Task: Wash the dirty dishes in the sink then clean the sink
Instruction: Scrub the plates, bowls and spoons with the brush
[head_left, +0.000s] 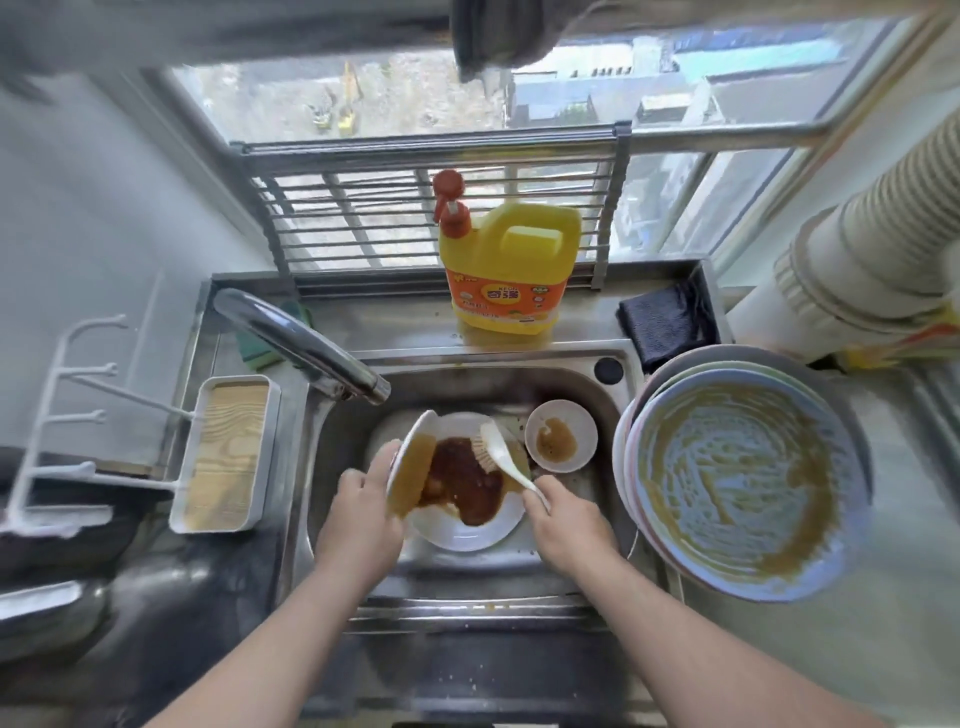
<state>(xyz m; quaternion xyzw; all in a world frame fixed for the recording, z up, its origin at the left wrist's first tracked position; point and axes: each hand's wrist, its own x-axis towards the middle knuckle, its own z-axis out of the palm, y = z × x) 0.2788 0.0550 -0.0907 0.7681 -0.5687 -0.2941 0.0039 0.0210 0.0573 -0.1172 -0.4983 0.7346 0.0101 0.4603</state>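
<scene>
The yellow detergent jug (511, 270), its orange label printed with "奇强", stood behind the sink (613, 415). Inside lay a sauce-smeared white plate (467, 525) and a small stained bowl (561, 435). The left hand (363, 514) gripped a tilted dirty plate (410, 473); the right hand (563, 519) gripped a dish brush (498, 452). Soiled stacked bowls (743, 483) sat right.

Daylight from window (467, 93); edges bent, blurred; faucet (301, 343) glare, perhaps overexposed.
</scene>
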